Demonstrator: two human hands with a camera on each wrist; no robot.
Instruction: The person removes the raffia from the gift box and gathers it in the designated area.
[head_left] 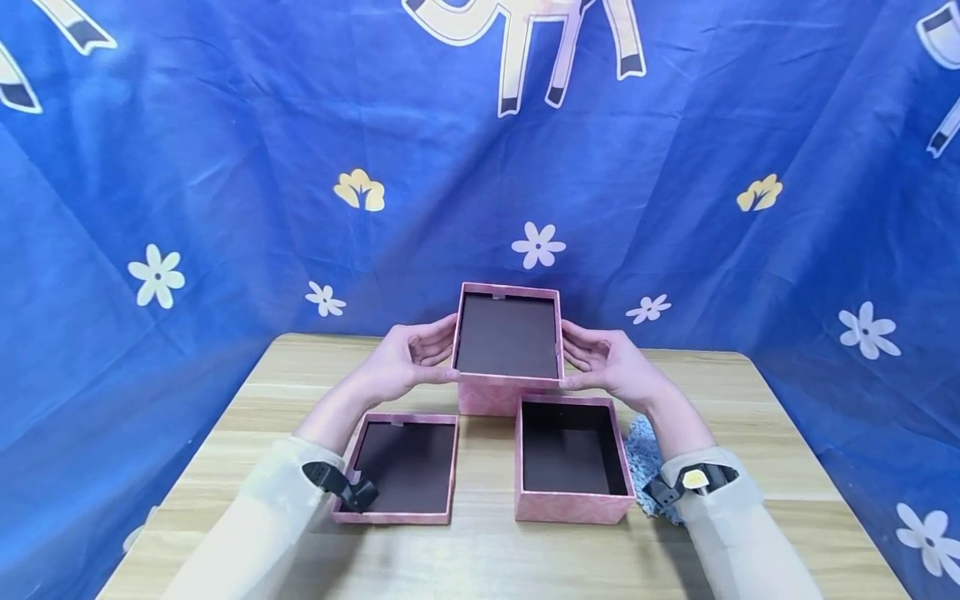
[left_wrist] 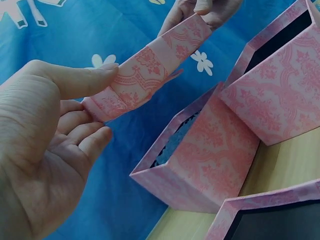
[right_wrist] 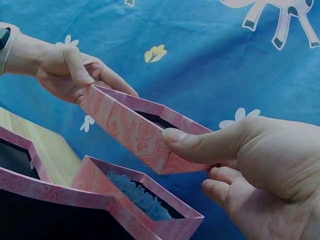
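A pink patterned box lid (head_left: 510,337) with a dark inside is held up between my two hands, its hollow side facing the head camera. My left hand (head_left: 408,358) grips its left side, thumb in front and fingers behind. On its right side my right hand (head_left: 611,362) pinches it the same way. Below the lid stands a pink box (head_left: 491,400), apart from it in the left wrist view. Blue fluffy material (right_wrist: 140,195) lies inside that box, as the right wrist view shows; the lid hides it from the head camera.
A second open pink box (head_left: 573,506) stands in front, its dark inside showing. Another shallow pink lid (head_left: 401,467) lies hollow side up at the left. Blue fluffy material (head_left: 643,454) rests on the wooden table (head_left: 480,567) beside the front box. A blue patterned curtain (head_left: 450,167) hangs behind.
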